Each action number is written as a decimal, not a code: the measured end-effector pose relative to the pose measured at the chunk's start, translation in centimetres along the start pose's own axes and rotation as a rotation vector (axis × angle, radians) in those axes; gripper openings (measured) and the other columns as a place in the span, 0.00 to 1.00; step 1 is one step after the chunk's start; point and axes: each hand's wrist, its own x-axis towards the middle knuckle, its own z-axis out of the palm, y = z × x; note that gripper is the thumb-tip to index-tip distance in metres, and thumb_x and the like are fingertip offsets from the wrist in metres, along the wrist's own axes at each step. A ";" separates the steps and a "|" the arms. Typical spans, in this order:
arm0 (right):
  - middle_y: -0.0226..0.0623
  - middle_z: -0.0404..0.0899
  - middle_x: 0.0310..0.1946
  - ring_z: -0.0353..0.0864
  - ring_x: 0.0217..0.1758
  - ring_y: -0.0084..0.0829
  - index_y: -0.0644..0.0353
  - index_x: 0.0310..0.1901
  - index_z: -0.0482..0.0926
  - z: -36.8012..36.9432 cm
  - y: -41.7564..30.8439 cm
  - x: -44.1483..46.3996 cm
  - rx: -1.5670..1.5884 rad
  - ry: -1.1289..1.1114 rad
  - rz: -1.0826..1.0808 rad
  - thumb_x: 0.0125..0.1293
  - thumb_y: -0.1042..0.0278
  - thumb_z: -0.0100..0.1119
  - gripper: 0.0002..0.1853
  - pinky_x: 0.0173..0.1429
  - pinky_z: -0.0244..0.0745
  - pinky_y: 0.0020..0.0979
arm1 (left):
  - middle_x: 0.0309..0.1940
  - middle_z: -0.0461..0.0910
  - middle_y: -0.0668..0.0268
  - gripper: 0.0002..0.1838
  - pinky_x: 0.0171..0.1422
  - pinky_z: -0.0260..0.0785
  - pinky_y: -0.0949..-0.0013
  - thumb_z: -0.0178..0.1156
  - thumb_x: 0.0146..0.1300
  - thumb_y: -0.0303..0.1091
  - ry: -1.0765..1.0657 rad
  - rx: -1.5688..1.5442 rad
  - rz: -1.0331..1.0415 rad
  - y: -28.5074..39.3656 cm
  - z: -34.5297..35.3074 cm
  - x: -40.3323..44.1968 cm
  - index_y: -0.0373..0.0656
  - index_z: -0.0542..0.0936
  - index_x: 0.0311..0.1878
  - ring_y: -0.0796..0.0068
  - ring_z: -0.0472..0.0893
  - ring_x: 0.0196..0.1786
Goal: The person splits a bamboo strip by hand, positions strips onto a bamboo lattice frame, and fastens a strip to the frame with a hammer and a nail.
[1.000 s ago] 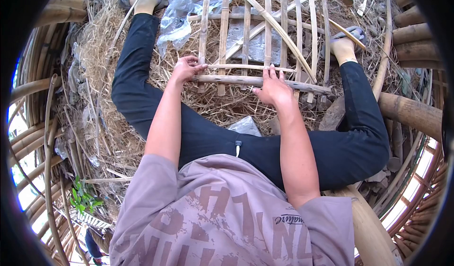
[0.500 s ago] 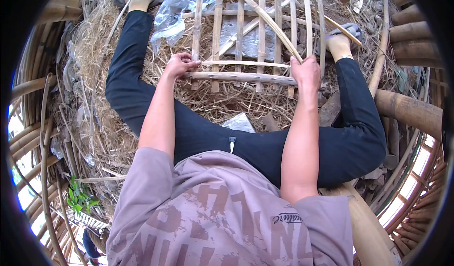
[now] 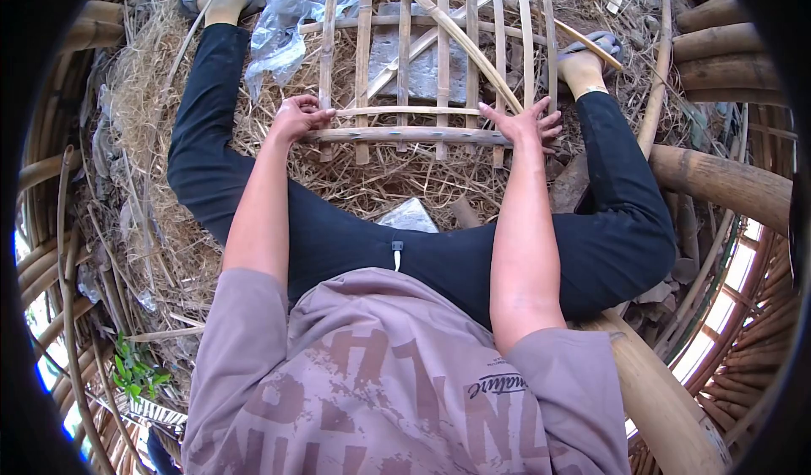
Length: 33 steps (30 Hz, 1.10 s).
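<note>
On the far left, dry straw (image 3: 148, 103) is lying around a grey sandal (image 3: 224, 0), and a crumpled clear plastic sheet (image 3: 283, 32) is spreading just right of it. Near the sheet, the left hand (image 3: 300, 119) is resting at the near left corner of a bamboo lattice (image 3: 443, 70), its fingers bending toward the thumb; whether they are pinching the thin strip (image 3: 397, 110) there, I cannot tell. Between the person's legs, the lattice is lying over straw and a grey slab (image 3: 425, 78). Its flat slats are running from near to far with gaps between, some looking weathered grey-brown, others paler and yellower. A greyer crosspiece (image 3: 397, 135) is crossing their near ends, with the pale thin strip lying just beyond it. A yellowish diagonal strip (image 3: 460, 40) is slanting from far left to near right. Over the crosspiece's right end, the right hand (image 3: 524, 124) is hovering or resting, its fingers and thumb standing wide apart. Farther right, a thick bamboo pole (image 3: 718, 184) is lying beside the right leg
</note>
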 end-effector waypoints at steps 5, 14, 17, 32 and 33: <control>0.55 0.15 0.81 0.18 0.84 0.61 0.46 0.80 0.20 1.1 0.5 1.4 -0.014 -0.046 0.000 0.31 0.19 0.77 0.89 0.77 0.38 0.77 | 0.32 0.88 0.69 0.17 0.37 0.72 0.75 0.80 0.57 0.39 -0.024 -0.006 0.008 -0.5 -0.2 0.4 0.41 0.82 0.40 0.85 0.81 0.33; 0.51 0.08 0.80 0.12 0.84 0.56 0.45 0.79 0.15 1.4 1.1 1.9 -0.018 -0.112 -0.020 0.29 0.21 0.80 0.91 0.75 0.30 0.80 | 0.29 0.88 0.68 0.16 0.31 0.68 0.77 0.80 0.57 0.35 -0.071 -0.145 0.012 -0.2 -0.3 -0.1 0.40 0.81 0.38 0.85 0.80 0.28; 0.51 0.08 0.80 0.13 0.84 0.56 0.46 0.79 0.16 1.5 1.5 1.9 0.011 -0.096 -0.057 0.30 0.22 0.80 0.90 0.77 0.27 0.78 | 0.29 0.88 0.68 0.15 0.31 0.68 0.77 0.79 0.57 0.34 -0.086 -0.136 -0.006 0.7 -0.2 -0.7 0.40 0.81 0.39 0.85 0.79 0.28; 0.56 0.12 0.81 0.13 0.84 0.58 0.43 0.81 0.22 2.1 2.2 1.3 0.085 -0.031 -0.148 0.32 0.20 0.78 0.86 0.78 0.28 0.75 | 0.34 0.88 0.69 0.15 0.35 0.73 0.77 0.77 0.60 0.35 -0.072 -0.174 0.016 0.1 -0.3 -1.1 0.39 0.83 0.44 0.85 0.81 0.33; 0.56 0.12 0.81 0.12 0.84 0.58 0.43 0.81 0.22 2.1 2.4 1.0 0.074 -0.048 -0.158 0.31 0.21 0.79 0.87 0.78 0.27 0.75 | 0.33 0.88 0.69 0.15 0.33 0.71 0.76 0.78 0.59 0.35 -0.061 -0.168 0.018 0.0 -0.3 -1.3 0.39 0.83 0.43 0.85 0.80 0.31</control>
